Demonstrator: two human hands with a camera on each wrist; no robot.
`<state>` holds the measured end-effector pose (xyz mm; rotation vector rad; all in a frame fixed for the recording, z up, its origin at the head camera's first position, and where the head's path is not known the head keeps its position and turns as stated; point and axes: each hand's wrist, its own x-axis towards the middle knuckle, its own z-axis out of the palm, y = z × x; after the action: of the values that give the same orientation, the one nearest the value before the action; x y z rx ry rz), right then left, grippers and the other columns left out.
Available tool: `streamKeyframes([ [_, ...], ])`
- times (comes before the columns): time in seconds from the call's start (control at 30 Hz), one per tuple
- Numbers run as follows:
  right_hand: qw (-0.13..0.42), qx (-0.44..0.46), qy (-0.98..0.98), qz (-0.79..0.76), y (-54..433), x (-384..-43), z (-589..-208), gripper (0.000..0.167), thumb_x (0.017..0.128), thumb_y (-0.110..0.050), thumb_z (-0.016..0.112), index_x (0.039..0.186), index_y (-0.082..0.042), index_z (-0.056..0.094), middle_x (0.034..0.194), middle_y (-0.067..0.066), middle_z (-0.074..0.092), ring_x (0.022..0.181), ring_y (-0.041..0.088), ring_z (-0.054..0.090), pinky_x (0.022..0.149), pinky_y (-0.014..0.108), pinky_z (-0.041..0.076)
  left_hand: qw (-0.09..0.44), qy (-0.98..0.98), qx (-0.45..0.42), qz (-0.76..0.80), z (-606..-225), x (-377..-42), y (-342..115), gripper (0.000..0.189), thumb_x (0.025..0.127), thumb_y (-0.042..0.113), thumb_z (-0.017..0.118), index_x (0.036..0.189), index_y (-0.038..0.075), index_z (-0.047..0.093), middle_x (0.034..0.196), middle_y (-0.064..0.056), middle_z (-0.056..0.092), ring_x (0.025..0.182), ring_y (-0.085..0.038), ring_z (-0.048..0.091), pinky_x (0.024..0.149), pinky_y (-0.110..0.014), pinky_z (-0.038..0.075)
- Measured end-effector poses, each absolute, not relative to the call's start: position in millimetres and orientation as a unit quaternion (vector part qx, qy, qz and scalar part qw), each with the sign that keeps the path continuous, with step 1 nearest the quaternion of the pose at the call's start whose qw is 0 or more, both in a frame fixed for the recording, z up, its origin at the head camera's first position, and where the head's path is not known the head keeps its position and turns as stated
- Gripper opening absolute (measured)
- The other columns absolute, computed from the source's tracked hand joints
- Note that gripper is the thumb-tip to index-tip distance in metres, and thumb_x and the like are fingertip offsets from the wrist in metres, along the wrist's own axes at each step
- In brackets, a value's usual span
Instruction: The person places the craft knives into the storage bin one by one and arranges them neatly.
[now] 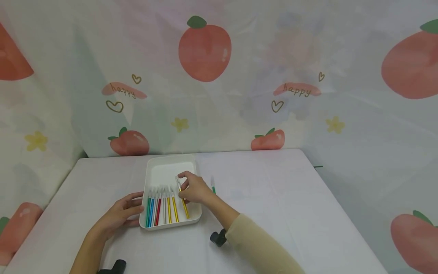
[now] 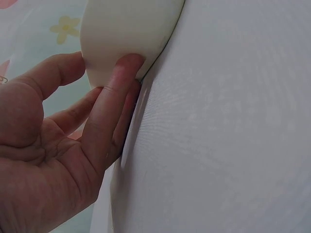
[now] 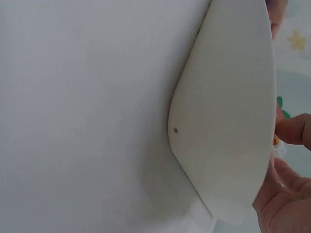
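Note:
A white tray (image 1: 171, 166) lies on the table, with several slim pens (image 1: 160, 207) with clear tops side by side in its near part: green, blue, red, silvery and yellow. My right hand (image 1: 195, 188) reaches over the tray's right rim and pinches a yellow pen (image 1: 185, 208) at the right end of the row. In the right wrist view the tray wall (image 3: 223, 111) hides most of the held pen. Beside the tray's left side is my left hand (image 1: 119, 213), its extended fingertips (image 2: 129, 63) touching the outer wall.
A green pen (image 1: 213, 185) with a clear top lies on the white-covered table (image 1: 273, 198) right of the tray, partly behind my right forearm. Fruit-printed cloth (image 1: 222, 114) hangs behind the table's far edge. Black devices (image 1: 218, 238) sit near both wrists.

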<state>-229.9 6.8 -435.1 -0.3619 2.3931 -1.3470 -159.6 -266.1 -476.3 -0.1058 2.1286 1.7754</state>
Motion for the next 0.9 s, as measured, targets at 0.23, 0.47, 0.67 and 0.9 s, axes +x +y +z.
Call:
streamKeyframes([
  [0.23, 0.172, -0.129, 0.869, -0.446, -2.4, -225.2, -442.0, 0.064, 0.085, -0.003, 0.074, 0.142, -0.016, 0.048, 0.088, 0.001, 0.061, 0.064, 0.015, 0.065, 0.057, 0.025, 0.057, 0.181, 0.754, -0.035, 0.63, -476.3, -159.6, -266.7, 0.072, 0.096, 0.026, 0.068, 0.155, 0.01, 0.029, 0.151, -0.028, 0.039, 0.12, -0.032, 0.061, 0.086, -0.044, 0.059],
  [0.47, 0.14, -0.14, 0.908, -0.369, -7.0, -221.8, -442.3, 0.063, 0.086, -0.008, 0.072, 0.144, -0.016, 0.048, 0.085, -0.003, 0.059, 0.065, 0.011, 0.057, 0.055, 0.023, 0.049, 0.184, 0.752, -0.031, 0.632, -474.3, -158.9, -266.0, 0.072, 0.097, 0.026, 0.067, 0.155, 0.009, 0.028, 0.151, -0.029, 0.039, 0.121, -0.033, 0.061, 0.086, -0.044, 0.059],
  [0.67, 0.132, -0.144, 0.929, -0.315, -11.3, -221.9, -441.7, 0.061, 0.088, -0.009, 0.071, 0.144, -0.013, 0.049, 0.085, -0.002, 0.06, 0.071, 0.012, 0.056, 0.06, 0.025, 0.049, 0.183, 0.753, -0.03, 0.631, -473.6, -160.0, -266.1, 0.072, 0.096, 0.025, 0.067, 0.155, 0.01, 0.029, 0.151, -0.028, 0.039, 0.121, -0.033, 0.061, 0.086, -0.044, 0.059],
  [0.9, 0.133, -0.15, 0.94, -0.278, -17.3, -221.2, -444.9, 0.051, 0.088, -0.01, 0.072, 0.137, -0.01, 0.058, 0.092, -0.002, 0.064, 0.082, 0.012, 0.058, 0.076, 0.029, 0.053, 0.183, 0.752, -0.03, 0.632, -474.6, -159.0, -266.8, 0.071, 0.097, 0.024, 0.066, 0.155, 0.009, 0.029, 0.151, -0.029, 0.038, 0.12, -0.033, 0.061, 0.086, -0.044, 0.059],
])
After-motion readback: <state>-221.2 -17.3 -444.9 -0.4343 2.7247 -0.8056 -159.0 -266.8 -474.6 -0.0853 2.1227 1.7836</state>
